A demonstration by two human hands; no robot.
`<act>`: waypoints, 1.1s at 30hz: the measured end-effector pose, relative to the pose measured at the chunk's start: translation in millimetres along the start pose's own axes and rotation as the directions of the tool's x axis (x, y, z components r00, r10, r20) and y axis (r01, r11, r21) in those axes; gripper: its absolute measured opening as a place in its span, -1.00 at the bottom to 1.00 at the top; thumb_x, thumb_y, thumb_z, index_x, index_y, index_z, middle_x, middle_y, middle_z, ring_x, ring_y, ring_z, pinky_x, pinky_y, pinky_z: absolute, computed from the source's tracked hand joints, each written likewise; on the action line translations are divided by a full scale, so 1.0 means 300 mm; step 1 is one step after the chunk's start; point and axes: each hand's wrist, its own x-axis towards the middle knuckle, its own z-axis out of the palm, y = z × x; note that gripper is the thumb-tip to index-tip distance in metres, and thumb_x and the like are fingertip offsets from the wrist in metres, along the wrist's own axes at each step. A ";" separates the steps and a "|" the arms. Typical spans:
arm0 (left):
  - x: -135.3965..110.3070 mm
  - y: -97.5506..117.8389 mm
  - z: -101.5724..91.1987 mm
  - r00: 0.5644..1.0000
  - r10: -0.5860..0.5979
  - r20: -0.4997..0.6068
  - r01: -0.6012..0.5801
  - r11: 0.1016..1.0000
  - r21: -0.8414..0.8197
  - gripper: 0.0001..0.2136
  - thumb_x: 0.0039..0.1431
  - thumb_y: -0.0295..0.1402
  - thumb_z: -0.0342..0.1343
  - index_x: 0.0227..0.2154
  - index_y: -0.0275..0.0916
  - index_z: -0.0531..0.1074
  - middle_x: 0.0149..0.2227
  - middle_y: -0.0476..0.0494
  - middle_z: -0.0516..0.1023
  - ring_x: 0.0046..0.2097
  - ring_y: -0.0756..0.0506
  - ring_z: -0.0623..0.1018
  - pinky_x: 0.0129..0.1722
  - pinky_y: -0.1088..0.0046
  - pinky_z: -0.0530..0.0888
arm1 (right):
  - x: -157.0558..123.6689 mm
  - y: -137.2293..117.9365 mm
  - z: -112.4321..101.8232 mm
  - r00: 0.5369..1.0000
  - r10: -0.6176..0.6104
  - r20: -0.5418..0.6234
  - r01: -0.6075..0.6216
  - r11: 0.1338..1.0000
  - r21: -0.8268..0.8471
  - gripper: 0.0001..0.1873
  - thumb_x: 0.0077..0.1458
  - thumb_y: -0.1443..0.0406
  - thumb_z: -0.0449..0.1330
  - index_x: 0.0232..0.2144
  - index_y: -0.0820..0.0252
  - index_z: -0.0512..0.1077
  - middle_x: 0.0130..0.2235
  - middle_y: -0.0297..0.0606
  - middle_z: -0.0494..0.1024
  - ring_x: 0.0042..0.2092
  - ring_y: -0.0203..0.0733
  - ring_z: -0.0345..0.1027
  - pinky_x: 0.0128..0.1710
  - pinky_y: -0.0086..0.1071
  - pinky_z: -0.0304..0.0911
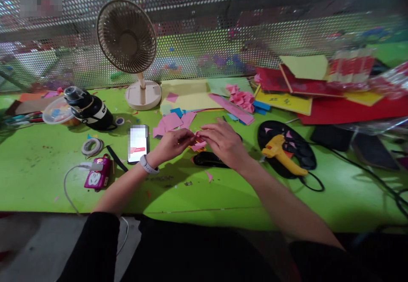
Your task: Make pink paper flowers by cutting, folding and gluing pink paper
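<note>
Both hands meet over the middle of the green table [223, 197]. My left hand [174, 142] pinches a small folded piece of pink paper [199, 145] from the left. My right hand [223, 142] closes its fingers on the same pink paper from the right. A band is on my left wrist. Black scissors [208, 159] lie on the table just under my right hand. Loose pink paper squares [172, 121] lie just behind the hands.
A phone [137, 143] with a lit screen lies left of my hands, beside a tape roll [92, 147] and a pink charger [98, 176]. A yellow glue gun [282, 154] rests on a black tray at right. A desk fan [127, 40], black bottle [89, 108] and coloured card stacks [318, 95] stand behind.
</note>
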 end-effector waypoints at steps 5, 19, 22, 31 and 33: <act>0.001 -0.010 0.003 1.000 -0.002 -0.007 0.002 1.000 -0.031 -0.77 0.33 -0.23 0.08 -0.23 -0.30 0.50 -0.31 -0.19 0.64 -0.30 -0.01 0.63 -0.29 0.49 0.55 | 0.001 0.000 0.000 0.999 0.037 0.015 -0.037 0.999 -0.003 -0.81 0.27 0.35 0.14 -0.12 0.08 0.52 -0.09 -0.18 0.62 -0.04 -0.06 0.48 0.21 0.00 0.20; -0.003 -0.017 0.008 0.994 0.067 -0.087 -0.056 0.991 0.123 -0.84 0.34 -0.32 0.08 -0.21 -0.29 0.50 -0.30 -0.15 0.66 -0.31 0.01 0.63 -0.33 0.54 0.51 | 0.017 0.001 -0.023 1.000 0.018 -0.025 -0.019 1.000 -0.022 -0.84 0.26 0.34 0.18 -0.12 0.13 0.49 -0.13 -0.19 0.66 -0.10 -0.09 0.53 0.17 -0.05 0.25; -0.002 -0.017 0.005 0.991 0.104 -0.086 -0.088 0.982 0.168 -0.84 0.34 -0.32 0.09 -0.20 -0.28 0.50 -0.31 -0.12 0.65 -0.33 0.02 0.62 -0.35 0.54 0.49 | 0.017 0.003 -0.025 1.000 -0.001 -0.022 0.001 1.000 -0.019 -0.87 0.27 0.35 0.17 -0.15 0.12 0.49 -0.16 -0.23 0.66 -0.12 -0.12 0.53 0.17 -0.06 0.25; -0.004 -0.029 0.010 0.955 0.251 -0.160 -0.177 0.911 0.372 -0.86 0.36 -0.36 0.05 -0.15 -0.29 0.47 -0.26 -0.18 0.67 -0.32 -0.01 0.65 -0.36 0.54 0.49 | 0.026 -0.010 -0.039 0.996 0.057 -0.067 -0.057 0.998 0.000 -0.77 0.19 0.27 0.24 -0.08 0.14 0.46 -0.11 -0.11 0.62 -0.05 -0.01 0.50 0.10 -0.05 0.33; -0.004 -0.037 0.012 0.929 0.317 -0.189 -0.209 0.874 0.439 -0.86 0.37 -0.37 0.04 -0.13 -0.29 0.45 -0.24 -0.20 0.67 -0.31 -0.01 0.66 -0.37 0.54 0.51 | 0.026 -0.005 -0.043 0.992 0.089 -0.087 -0.087 0.996 0.029 -0.74 0.16 0.25 0.24 -0.09 0.17 0.45 -0.11 -0.07 0.59 -0.04 0.03 0.48 0.04 -0.07 0.37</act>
